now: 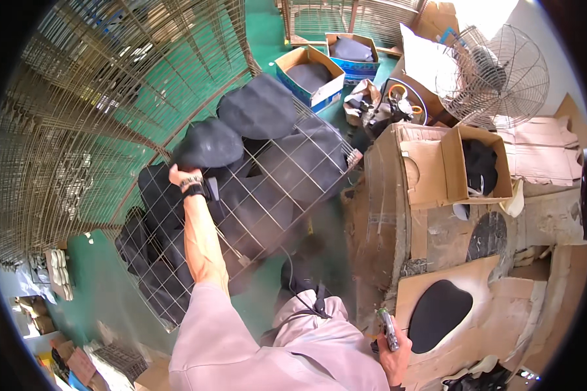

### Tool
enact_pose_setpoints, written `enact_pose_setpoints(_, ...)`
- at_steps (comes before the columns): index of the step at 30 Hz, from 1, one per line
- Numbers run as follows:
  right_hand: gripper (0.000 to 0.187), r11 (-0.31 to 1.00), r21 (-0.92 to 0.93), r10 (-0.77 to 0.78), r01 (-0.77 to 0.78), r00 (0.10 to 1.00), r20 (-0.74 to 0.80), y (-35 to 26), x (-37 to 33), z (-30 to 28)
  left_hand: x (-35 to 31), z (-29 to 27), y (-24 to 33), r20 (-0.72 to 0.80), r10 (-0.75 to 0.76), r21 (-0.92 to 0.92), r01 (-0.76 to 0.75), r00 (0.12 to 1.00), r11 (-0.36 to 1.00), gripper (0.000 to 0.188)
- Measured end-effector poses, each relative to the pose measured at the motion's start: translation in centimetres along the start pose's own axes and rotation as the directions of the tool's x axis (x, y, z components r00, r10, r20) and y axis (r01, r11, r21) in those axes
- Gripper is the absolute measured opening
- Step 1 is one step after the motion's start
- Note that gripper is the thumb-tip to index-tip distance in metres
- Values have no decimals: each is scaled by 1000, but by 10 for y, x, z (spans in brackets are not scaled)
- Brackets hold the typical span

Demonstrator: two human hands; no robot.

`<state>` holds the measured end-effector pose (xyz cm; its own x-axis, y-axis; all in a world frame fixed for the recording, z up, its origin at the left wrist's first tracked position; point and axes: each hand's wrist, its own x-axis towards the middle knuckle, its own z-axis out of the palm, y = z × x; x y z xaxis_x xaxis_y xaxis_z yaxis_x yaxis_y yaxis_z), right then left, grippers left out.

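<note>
My left hand (184,176) is stretched out over a wire rack (267,244) and grips the near edge of a black foam pad (209,143). Beside that pad lies another rounded black pad (257,106). Many more dark pads rest on and under the wires. Down at my right side, my right hand (394,355) is closed round a small metal spray gun (389,331), its nozzle end pointing away from me. Close to it, a black heart-shaped pad (440,315) lies flat on a cardboard sheet (482,270) with pale overspray around its edge.
A cardboard-covered bench (388,228) runs along the right, with an open carton (456,173) of black pieces on it. Behind it stands a wire fan (492,77). Two blue boxes (352,65) hold dark pads at the back. Tall wire racks (78,130) fill the left.
</note>
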<state>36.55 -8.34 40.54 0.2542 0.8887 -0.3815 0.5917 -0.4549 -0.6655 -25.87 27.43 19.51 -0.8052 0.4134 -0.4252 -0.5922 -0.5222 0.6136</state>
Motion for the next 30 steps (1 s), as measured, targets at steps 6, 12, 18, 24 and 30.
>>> enact_pose_setpoints(6, 46, 997, 42, 74, -71, 993, -94, -8, -17, 3, -72, -91, -107, -72, 197, 932, -5, 978, 363, 77)
enact_pose_setpoints(12, 49, 977, 160, 180, -142, 951, -253, 21, -57, -11, -326, -75, -192, 294, -700, 925, -9, 651, 380, 45)
enact_pose_setpoints(18, 47, 942, 290, 301, -170, 811, -501, 51, -119, -30, -500, -114, -259, 313, -900, 801, -425, -304, 422, 37)
enact_pose_setpoints(24, 46, 888, 415, 458, -197, 458, -762, 57, -216, -38, -585, -184, -279, -123, -805, 624, -675, -581, 392, 40)
enact_pose_setpoints(30, 50, 852, 492, 522, -177, 342, -782, 60, -254, -38, -495, -246, -310, -304, -890, 322, -916, -339, 239, 35)
